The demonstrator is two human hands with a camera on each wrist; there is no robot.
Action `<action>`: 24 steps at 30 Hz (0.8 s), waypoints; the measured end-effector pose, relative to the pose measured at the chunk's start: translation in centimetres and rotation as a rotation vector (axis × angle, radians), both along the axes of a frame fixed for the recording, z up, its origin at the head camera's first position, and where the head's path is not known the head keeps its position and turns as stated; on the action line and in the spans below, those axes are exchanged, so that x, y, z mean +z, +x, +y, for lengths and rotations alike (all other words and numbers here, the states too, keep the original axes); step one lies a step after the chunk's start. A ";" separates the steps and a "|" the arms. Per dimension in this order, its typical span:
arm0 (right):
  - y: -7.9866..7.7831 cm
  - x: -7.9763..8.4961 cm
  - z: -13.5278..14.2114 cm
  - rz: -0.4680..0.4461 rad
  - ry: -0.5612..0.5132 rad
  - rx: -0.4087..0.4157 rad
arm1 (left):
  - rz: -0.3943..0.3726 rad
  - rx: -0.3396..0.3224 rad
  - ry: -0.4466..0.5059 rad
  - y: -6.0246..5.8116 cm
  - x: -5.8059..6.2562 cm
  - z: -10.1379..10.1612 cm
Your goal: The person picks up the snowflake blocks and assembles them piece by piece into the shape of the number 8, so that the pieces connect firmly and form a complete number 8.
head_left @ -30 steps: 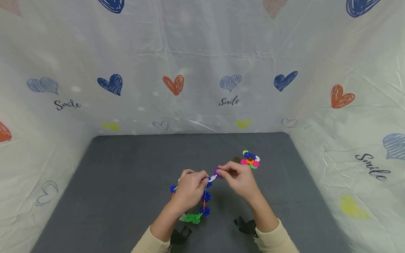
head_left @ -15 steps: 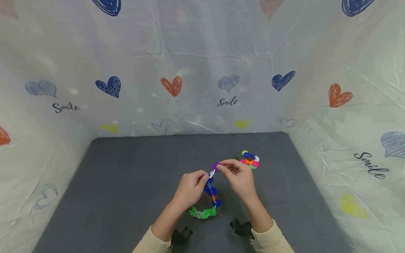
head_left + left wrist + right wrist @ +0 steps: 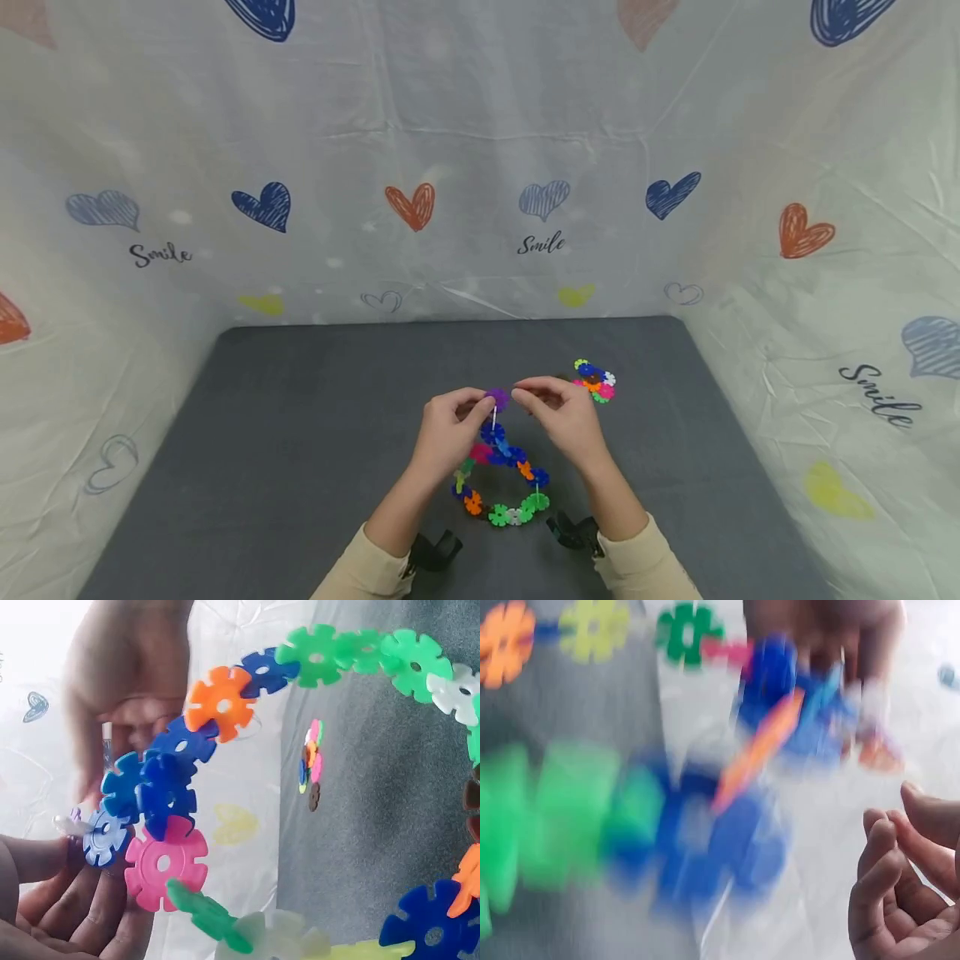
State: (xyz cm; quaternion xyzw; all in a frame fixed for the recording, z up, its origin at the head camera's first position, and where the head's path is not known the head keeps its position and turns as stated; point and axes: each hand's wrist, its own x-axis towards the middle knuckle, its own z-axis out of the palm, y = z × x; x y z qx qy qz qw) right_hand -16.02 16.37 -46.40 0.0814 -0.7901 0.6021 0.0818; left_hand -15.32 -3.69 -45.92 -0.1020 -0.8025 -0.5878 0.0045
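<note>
My left hand point(image 3: 450, 433) pinches the top of a chain of plastic snowflake discs, by a purple disc point(image 3: 498, 398) and a white one. Below the fingers the chain hangs as a closed loop, with green discs point(image 3: 498, 515) at its near side. In the left wrist view a pink disc point(image 3: 187, 877) and a blue disc point(image 3: 112, 844) show close to the fingers. My right hand point(image 3: 566, 421) is just to the right of the purple disc, apart from it. Its thumb and fingers are bent, with nothing visible between them in the right wrist view, where the chain is blurred.
A small cluster of joined snowflake discs point(image 3: 594, 382) lies on the dark grey tabletop point(image 3: 315, 400), beyond the right hand. A heart-patterned curtain point(image 3: 480, 150) surrounds the table's back and sides. Black wrist straps point(image 3: 437, 550) hang beneath both forearms.
The right hand has let go of the purple disc. The left hand now pinches the chain's top, which has shifted slightly left, and the loop has swung right into fuller view.
</note>
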 end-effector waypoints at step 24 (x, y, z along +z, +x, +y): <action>-5.8 -9.0 12.2 -0.398 0.525 -0.497 | -0.099 0.245 0.213 -0.8 -0.1 -2.5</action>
